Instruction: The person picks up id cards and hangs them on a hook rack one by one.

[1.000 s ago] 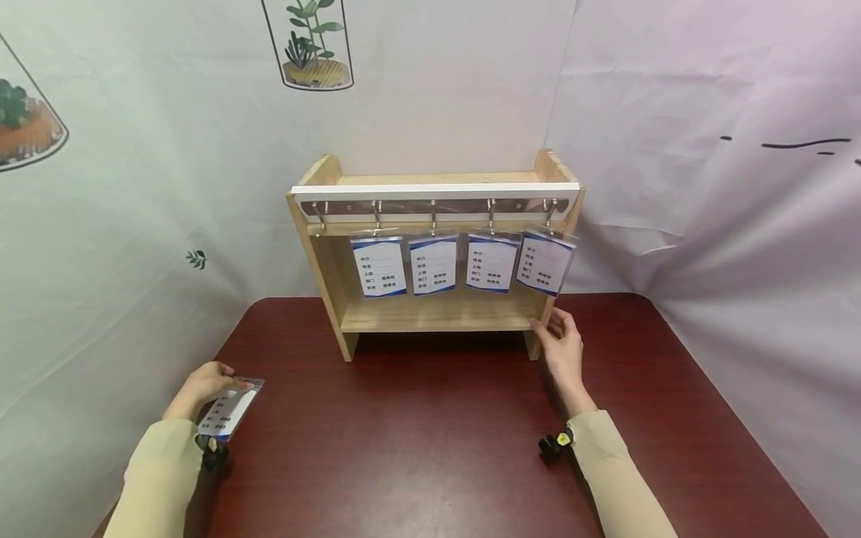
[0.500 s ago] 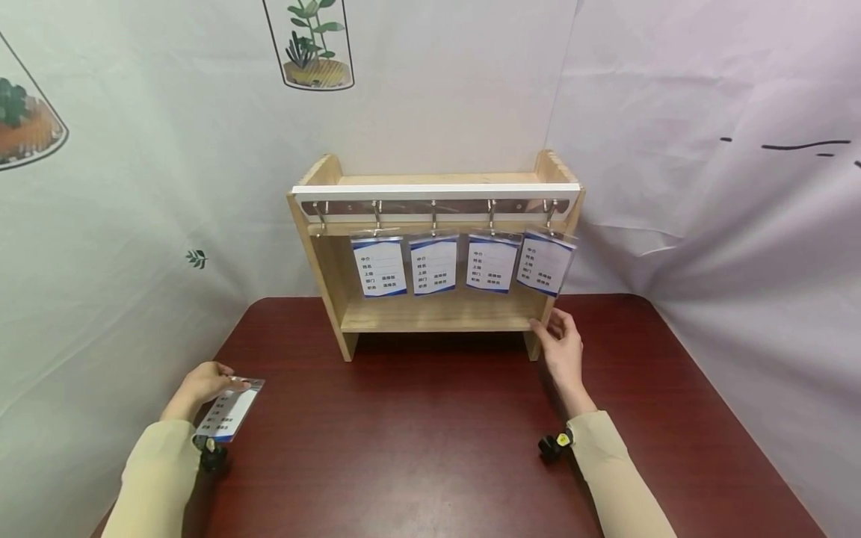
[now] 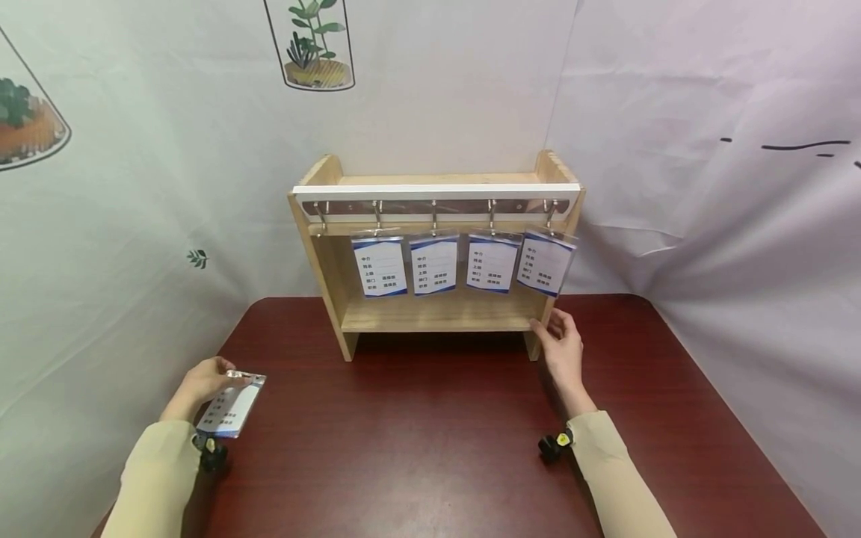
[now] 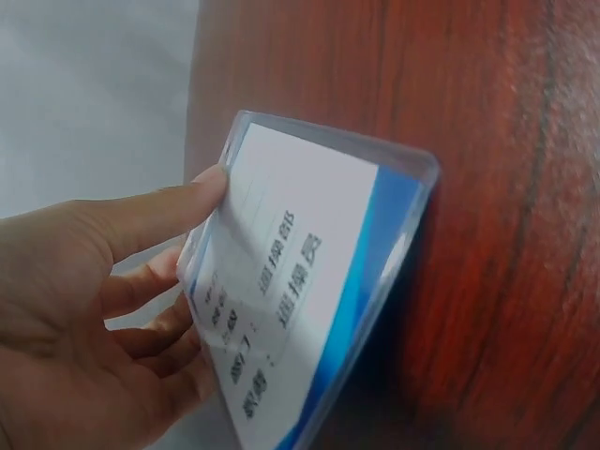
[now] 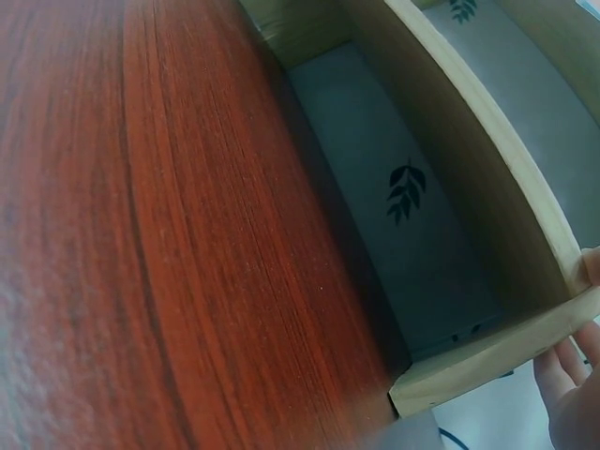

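My left hand (image 3: 205, 382) is at the left side of the table and pinches a name badge (image 3: 232, 409) in a clear plastic sleeve by its top end. The left wrist view shows the thumb on the printed face of this badge (image 4: 300, 253), with the fingers behind. At the rack's lower right, my right hand (image 3: 565, 351) grips the side panel of the wooden rack (image 3: 437, 321), thumb inside and fingers outside. Part of that grip (image 5: 574, 384) is visible at the edge of the right wrist view. Several similar badges (image 3: 433, 267) hang in a row from the rack's metal hooks (image 3: 433, 213).
The rack stands at the back of a dark red wooden table (image 3: 430, 433). Its leftmost hook (image 3: 319, 215) bears no badge. White cloth (image 3: 726, 194) with printed plants hangs behind and on both sides.
The left hand has tilted the badge slightly, its top end rising a little and its bottom edge shifting up and right. The right hand keeps its place on the rack, which stands still.
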Motion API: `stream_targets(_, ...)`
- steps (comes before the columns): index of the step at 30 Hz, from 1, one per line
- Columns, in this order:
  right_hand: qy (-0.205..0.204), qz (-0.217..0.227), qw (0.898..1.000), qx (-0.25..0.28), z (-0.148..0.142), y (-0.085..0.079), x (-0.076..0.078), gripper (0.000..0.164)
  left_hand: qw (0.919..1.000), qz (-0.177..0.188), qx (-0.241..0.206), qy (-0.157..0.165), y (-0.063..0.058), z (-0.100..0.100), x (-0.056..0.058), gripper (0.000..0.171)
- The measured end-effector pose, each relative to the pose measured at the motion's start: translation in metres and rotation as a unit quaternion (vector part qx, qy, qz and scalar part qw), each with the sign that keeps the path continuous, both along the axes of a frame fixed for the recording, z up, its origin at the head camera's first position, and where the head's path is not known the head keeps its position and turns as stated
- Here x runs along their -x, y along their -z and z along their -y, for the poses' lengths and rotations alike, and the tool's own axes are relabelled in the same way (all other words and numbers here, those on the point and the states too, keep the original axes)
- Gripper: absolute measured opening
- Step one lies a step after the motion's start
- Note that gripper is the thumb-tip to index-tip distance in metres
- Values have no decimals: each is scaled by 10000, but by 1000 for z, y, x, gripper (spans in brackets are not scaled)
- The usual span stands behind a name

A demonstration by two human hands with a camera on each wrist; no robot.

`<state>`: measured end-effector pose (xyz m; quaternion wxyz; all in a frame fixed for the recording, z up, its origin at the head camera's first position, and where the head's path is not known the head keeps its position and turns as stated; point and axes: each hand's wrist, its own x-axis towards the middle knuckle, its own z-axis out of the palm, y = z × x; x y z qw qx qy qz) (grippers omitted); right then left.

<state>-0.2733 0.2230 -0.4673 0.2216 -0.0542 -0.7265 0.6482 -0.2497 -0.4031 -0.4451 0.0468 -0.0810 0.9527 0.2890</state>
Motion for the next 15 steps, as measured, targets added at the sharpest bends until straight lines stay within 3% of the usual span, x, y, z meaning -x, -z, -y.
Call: stream_targets(15, 67, -118, 9999, 40, 2, 1, 0, 48, 9979, -438, -142, 461, -9, -4, 1, 40)
